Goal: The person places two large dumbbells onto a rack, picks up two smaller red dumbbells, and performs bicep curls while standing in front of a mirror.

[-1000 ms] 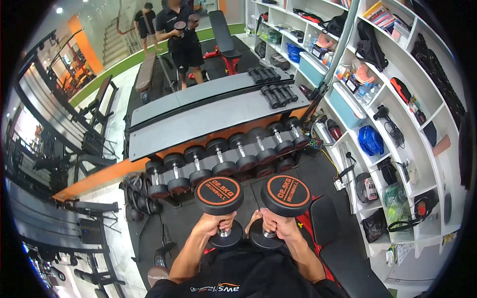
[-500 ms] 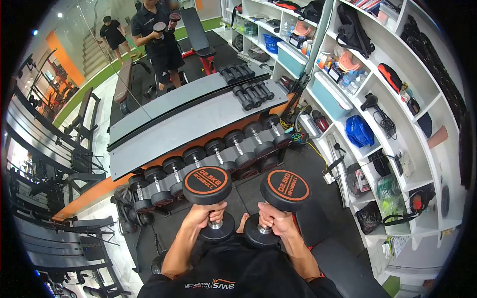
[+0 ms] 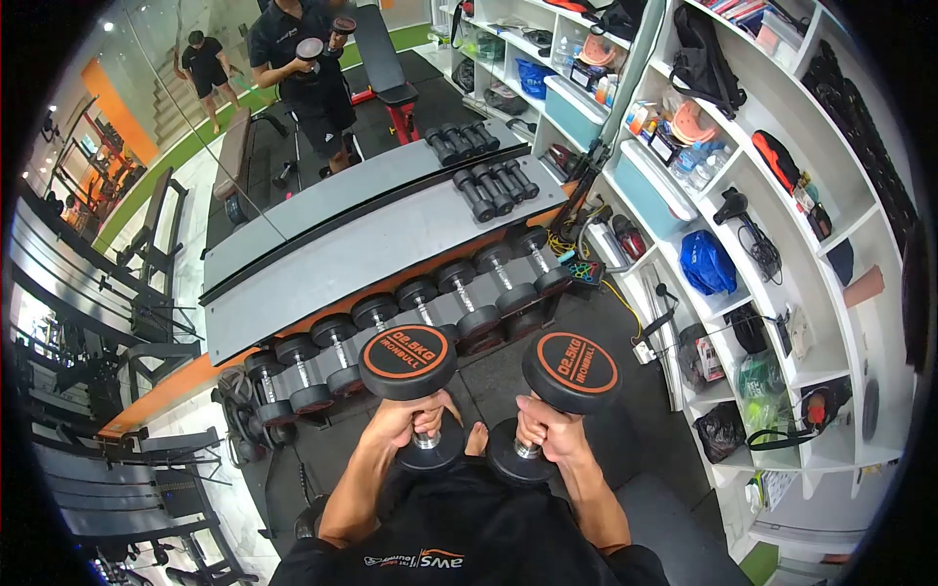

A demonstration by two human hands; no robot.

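My left hand point(image 3: 410, 420) is wrapped round the handle of a black dumbbell point(image 3: 407, 359) with orange lettering, held upright in front of my chest. A matching dumbbell point(image 3: 573, 371) is in my right hand point(image 3: 550, 430), its upper end tilted a little to the right. Both lower heads hang just above my black shirt point(image 3: 449, 527). The two dumbbells are apart from each other. Beyond them, a row of larger dumbbells point(image 3: 420, 295) lies on a low rack.
A grey shelf top point(image 3: 342, 269) with small dumbbells point(image 3: 481, 195) runs along a mirror. White shelving point(image 3: 728, 283) with bags and boxes stands at the right. A dark bench point(image 3: 660, 527) is at the lower right. Another person point(image 3: 205, 68) shows in the mirror.
The view has shifted slightly, so the rack sits a little further left. The right dumbbell has moved slightly right. Both hands keep their hold.
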